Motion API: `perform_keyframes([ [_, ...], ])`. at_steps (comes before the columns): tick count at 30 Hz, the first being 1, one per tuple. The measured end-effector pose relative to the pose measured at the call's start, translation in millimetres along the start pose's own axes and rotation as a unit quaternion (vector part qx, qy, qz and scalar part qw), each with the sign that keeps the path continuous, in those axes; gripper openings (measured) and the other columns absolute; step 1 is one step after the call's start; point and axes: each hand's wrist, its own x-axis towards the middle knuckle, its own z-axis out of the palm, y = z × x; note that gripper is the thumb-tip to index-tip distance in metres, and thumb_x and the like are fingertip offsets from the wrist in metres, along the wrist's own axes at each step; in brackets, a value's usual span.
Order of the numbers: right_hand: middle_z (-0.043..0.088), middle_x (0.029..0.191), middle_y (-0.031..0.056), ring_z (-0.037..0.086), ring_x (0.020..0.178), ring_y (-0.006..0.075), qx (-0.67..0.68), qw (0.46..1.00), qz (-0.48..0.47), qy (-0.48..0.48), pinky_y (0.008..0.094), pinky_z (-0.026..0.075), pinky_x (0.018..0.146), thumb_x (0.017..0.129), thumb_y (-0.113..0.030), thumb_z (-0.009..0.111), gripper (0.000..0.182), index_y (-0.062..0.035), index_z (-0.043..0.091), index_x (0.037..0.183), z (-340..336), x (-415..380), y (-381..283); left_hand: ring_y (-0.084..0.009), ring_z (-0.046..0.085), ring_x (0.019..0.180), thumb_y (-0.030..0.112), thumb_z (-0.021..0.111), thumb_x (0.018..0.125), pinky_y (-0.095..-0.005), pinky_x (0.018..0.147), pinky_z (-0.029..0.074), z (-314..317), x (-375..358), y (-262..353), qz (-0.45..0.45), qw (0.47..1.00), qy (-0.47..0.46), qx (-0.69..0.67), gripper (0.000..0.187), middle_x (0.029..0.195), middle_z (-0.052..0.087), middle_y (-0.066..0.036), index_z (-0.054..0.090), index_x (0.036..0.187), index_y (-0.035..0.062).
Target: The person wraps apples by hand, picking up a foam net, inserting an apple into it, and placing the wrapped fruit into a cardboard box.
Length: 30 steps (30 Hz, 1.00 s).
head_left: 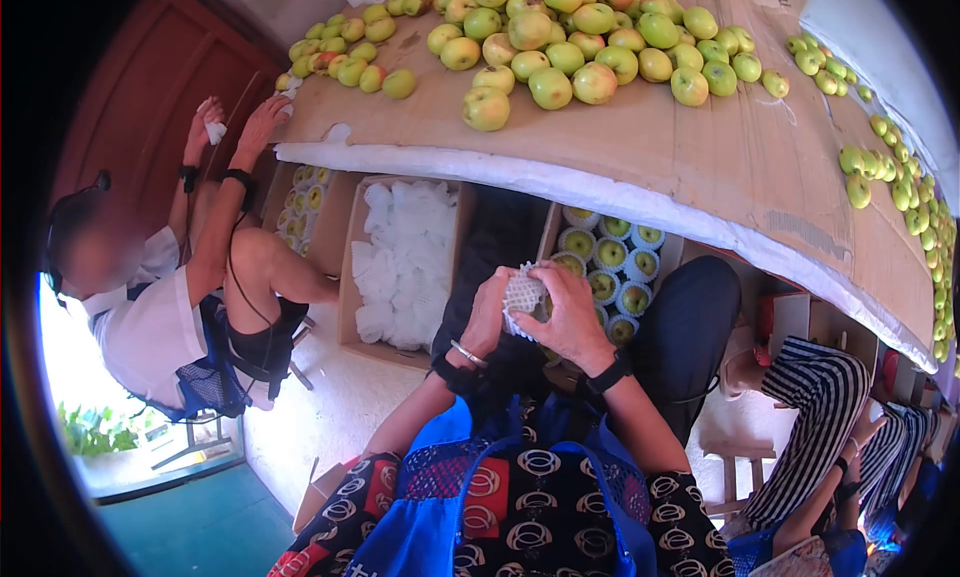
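Above my lap, both hands close round a white foam net sleeve [523, 295]. My left hand [486, 319] grips its left side, the fingers partly hidden behind it. My right hand [572, 319] wraps the other side, thumb across the front. A small greenish patch shows at the sleeve's right edge; whether an apple sits inside I cannot make out fully. Just behind my right hand is a carton of green apples [605, 285], each in a foam net. To the left stands a cardboard box [352, 302] filled with loose white foam nets [405, 262].
A cardboard-covered table [690, 142] with a white padded edge spans the front, bearing heaps of green apples [590, 17]. A seated co-worker [150, 297] at left holds white foam. Another person's striped trousers [815, 427] and a wooden stool [735, 467] are at right.
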Motion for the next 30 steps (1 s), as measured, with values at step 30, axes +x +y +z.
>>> perform_keyframes([
  [30, 0.054, 0.119, 0.0135, 0.053, 0.11, 0.0263, 0.21, 0.978, 0.011, -0.012, 0.032, 0.04, 0.093, 0.074, -0.005, 0.058, 0.026, -0.0011, 0.056, 0.1, -1, -2, 10, -0.0304, 0.055, 0.105, 0.045, 0.032, 0.095, -0.0475, 0.087, 0.047, -13, 6, 21, -0.262, 0.847, 0.003, -0.462, 0.049, 0.112, 0.057, -0.014, 0.051, 0.115, 0.0048],
])
